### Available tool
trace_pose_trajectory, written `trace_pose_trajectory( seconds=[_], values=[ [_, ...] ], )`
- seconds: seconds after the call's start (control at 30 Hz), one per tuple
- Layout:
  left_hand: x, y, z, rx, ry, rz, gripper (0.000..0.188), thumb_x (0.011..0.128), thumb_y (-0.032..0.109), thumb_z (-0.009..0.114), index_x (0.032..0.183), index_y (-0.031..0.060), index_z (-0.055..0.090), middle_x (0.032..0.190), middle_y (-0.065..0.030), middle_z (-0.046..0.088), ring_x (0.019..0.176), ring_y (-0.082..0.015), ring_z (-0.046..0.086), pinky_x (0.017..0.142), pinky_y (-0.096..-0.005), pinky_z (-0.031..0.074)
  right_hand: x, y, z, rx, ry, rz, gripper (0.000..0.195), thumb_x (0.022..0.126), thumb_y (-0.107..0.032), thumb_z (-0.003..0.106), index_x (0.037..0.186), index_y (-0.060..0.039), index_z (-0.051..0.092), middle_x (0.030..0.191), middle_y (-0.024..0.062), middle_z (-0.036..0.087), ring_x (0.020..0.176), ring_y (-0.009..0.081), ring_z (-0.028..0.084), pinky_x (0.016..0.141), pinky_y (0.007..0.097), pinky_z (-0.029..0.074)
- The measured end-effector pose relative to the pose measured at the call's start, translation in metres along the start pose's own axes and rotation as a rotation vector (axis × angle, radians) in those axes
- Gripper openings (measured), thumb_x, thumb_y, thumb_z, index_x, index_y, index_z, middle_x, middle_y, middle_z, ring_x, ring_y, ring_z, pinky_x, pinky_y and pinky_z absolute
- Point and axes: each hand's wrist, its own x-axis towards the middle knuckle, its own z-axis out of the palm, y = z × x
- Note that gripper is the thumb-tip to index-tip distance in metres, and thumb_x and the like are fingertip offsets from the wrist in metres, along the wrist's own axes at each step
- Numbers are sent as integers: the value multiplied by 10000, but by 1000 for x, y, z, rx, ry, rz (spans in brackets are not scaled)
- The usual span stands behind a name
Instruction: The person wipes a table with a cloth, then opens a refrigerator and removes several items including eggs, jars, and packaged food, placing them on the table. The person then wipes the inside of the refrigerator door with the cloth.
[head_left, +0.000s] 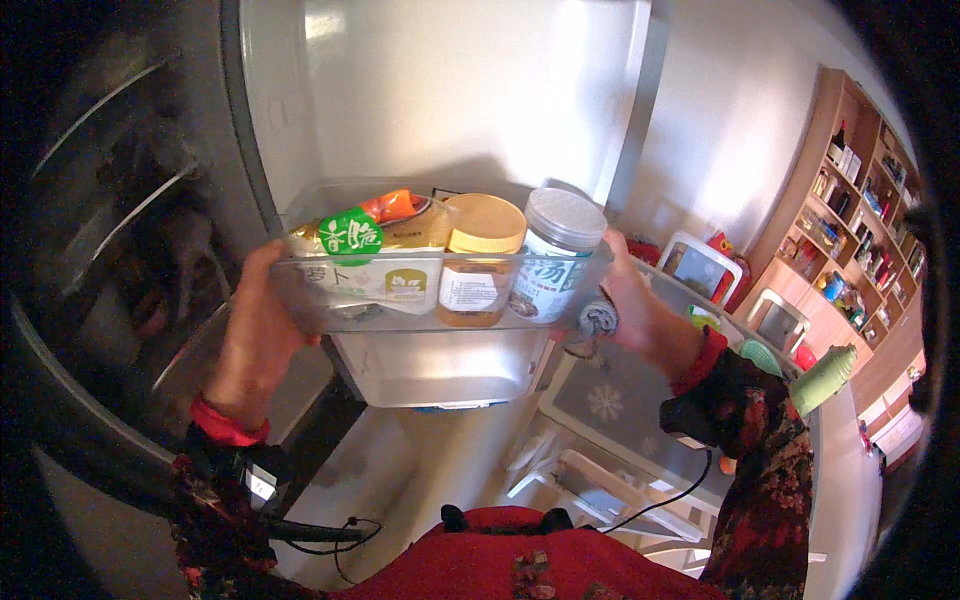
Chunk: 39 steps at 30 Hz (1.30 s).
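Note:
Both my hands hold a clear plastic refrigerator door bin (375, 324) at its two ends, in front of the open door's inner panel. My left hand (255, 337) grips the left end; my right hand (634, 289) grips the right end, with a rolled grey cloth (598, 319) beneath its fingers. In the bin stand a food packet (367, 274) with a green and orange top, a jar with a yellow lid (480, 259) and a white-labelled jar with a grey lid (551, 255). My fingertips are partly hidden.
Below the bin sits a lower door bin (450, 367). Dark fridge shelves (142, 217) lie at the left. A table with a snowflake-patterned surface (630, 412), chairs and a rolled green item (823, 380) are at the right. Behind them stands a wooden shelf unit (847, 217). Cables hang near both forearms.

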Motion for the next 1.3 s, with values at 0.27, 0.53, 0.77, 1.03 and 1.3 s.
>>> trace_pose_trajectory(
  seconds=[0.27, 0.53, 0.77, 1.03, 1.3],
  values=[
    [-6, 17, 26, -274, -114, -72, 509, 882, 551, 355, 1152, 169, 555, 1010, -37, 620, 816, -241, 590, 585, -415, 479, -33, -80, -1, -594, 47, -580, 499, 919, -293, 506, 1353, -134, 318, 946, 116, 631, 758, 184, 630, 639, 326, 546],
    [-4, 12, 12, -165, -165, -116, 514, 847, 601, 408, 1166, 223, 551, 1092, 3, 610, 938, -220, 566, 612, -445, 467, -34, -35, -3, -721, 28, -662, 795, 777, 26, 691, 1403, -87, 213, 1123, 132, 593, 996, 195, 610, 794, 300, 541],
    [-11, 5, 6, -63, -64, -66, 544, 835, 593, 431, 1185, 186, 518, 1098, -29, 585, 910, -213, 553, 596, -388, 441, -27, -11, 8, -50, 26, -334, 389, 994, -354, 368, 1284, -98, 405, 1074, 83, 596, 951, 173, 600, 716, 284, 514],
    [-52, -17, 35, -104, -62, -106, 542, 846, 551, 469, 1215, 158, 519, 1113, -16, 595, 942, -175, 554, 637, -338, 426, -93, 23, -25, -578, 30, -556, 528, 941, -173, 498, 1406, -117, 254, 1129, 107, 585, 910, 167, 596, 738, 302, 504],
    [-84, -63, 132, -115, -232, -180, 534, 859, 517, 495, 1219, 122, 500, 1121, -17, 579, 984, -161, 531, 718, -340, 418, -224, 40, -123, -215, 246, -223, 612, 918, -276, 532, 1405, -63, 228, 1026, 123, 618, 871, 210, 606, 756, 346, 500]
  ],
)
